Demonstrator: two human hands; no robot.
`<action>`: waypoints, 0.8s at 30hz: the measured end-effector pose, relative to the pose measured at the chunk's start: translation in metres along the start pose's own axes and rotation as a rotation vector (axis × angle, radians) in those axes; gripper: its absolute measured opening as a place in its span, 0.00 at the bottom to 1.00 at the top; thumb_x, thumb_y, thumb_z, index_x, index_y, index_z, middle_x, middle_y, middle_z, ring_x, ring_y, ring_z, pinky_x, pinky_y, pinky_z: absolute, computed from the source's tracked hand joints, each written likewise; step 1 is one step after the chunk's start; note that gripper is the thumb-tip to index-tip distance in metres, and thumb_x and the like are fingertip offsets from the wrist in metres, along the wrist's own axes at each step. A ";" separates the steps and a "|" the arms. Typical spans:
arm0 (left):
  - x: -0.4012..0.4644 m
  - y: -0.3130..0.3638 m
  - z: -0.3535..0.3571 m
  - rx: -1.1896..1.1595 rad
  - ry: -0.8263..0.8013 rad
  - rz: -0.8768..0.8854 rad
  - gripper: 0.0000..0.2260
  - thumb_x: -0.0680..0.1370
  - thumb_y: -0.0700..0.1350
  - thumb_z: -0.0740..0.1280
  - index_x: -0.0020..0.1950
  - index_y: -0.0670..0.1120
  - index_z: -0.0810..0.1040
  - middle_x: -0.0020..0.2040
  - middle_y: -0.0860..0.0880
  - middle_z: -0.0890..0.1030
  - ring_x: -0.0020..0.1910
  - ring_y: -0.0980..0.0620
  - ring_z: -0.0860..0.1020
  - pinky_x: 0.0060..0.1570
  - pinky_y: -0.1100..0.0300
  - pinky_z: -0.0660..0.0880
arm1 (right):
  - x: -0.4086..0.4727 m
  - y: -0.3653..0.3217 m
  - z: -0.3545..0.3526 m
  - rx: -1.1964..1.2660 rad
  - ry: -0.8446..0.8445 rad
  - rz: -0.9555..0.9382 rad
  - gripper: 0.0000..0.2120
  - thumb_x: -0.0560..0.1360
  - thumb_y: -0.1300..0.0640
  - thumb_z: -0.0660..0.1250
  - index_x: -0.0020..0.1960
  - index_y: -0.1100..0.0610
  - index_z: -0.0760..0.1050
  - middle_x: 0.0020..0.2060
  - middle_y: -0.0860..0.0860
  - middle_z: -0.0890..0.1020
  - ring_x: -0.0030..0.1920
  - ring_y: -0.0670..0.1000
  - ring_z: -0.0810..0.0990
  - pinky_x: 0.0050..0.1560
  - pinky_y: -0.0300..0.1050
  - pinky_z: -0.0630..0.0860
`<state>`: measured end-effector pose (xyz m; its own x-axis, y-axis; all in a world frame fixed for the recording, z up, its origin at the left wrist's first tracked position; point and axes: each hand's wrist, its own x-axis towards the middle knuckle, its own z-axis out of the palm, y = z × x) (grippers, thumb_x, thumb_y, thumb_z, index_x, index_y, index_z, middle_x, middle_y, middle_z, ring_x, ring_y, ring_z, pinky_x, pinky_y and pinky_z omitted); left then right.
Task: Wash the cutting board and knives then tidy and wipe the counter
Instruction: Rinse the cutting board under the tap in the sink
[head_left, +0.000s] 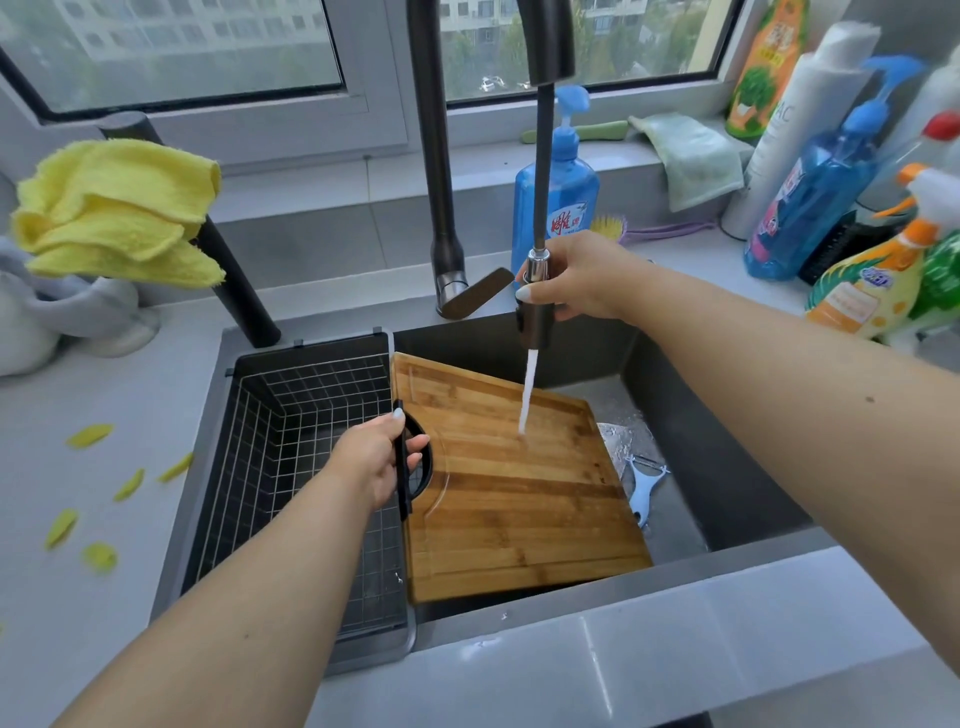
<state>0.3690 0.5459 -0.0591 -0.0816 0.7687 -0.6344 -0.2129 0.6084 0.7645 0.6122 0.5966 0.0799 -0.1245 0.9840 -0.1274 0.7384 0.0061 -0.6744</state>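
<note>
While water runs from the pull-out tap head (535, 312) gripped in the right hand (582, 280), the left hand (379, 462) holds the handle of one bamboo cutting board (519, 488), tilted in the sink (727, 467). One blue peeler (644, 486) lies beside it. Five yellow peels (89, 435) dot the counter (78, 597). Two blue pump bottles (556, 192) stand behind; their labels cannot be read.
</note>
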 end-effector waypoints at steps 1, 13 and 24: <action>0.000 0.000 0.000 0.001 0.001 -0.002 0.12 0.82 0.44 0.59 0.62 0.41 0.76 0.47 0.47 0.81 0.37 0.55 0.80 0.27 0.65 0.74 | 0.000 0.001 -0.001 -0.046 0.015 -0.001 0.15 0.74 0.51 0.70 0.57 0.58 0.76 0.50 0.53 0.80 0.50 0.51 0.80 0.52 0.49 0.81; 0.000 -0.001 -0.001 -0.002 -0.008 -0.007 0.12 0.82 0.44 0.58 0.63 0.42 0.75 0.51 0.45 0.82 0.42 0.53 0.81 0.32 0.62 0.73 | -0.006 0.003 0.002 0.001 0.035 0.026 0.15 0.75 0.51 0.69 0.57 0.58 0.76 0.51 0.54 0.80 0.51 0.51 0.80 0.53 0.48 0.81; 0.000 0.000 -0.002 -0.012 -0.007 -0.007 0.12 0.82 0.44 0.59 0.62 0.42 0.76 0.55 0.44 0.81 0.44 0.52 0.81 0.34 0.61 0.73 | -0.013 0.004 -0.022 -0.104 -0.019 0.105 0.11 0.73 0.52 0.72 0.52 0.56 0.76 0.46 0.51 0.80 0.47 0.51 0.81 0.46 0.45 0.81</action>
<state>0.3668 0.5450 -0.0594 -0.0728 0.7658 -0.6390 -0.2254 0.6115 0.7585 0.6318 0.5881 0.0949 -0.0551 0.9767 -0.2076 0.8128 -0.0769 -0.5774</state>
